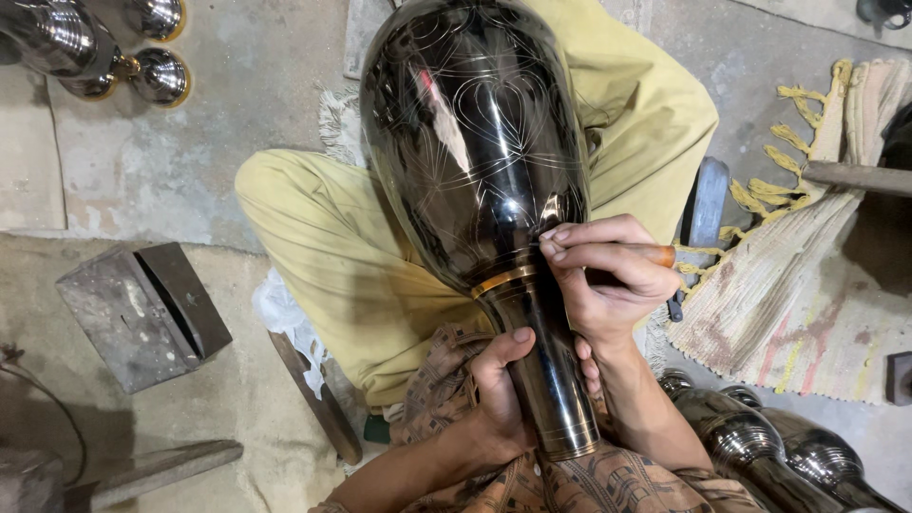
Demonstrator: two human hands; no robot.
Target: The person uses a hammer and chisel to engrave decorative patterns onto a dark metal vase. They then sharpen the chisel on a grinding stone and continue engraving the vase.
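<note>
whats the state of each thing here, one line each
dark metal vase: lying across the lap, neck toward the person, partly engraved with fine lines
left hand: gripping the vase neck
right hand: holding the engraving tool, tip on the vase near the brass band
engraving tool: pinched in the fingers, orange handle showing
striped rug: lying rumpled on the floor
metal block: resting on the floor, untouched
</note>
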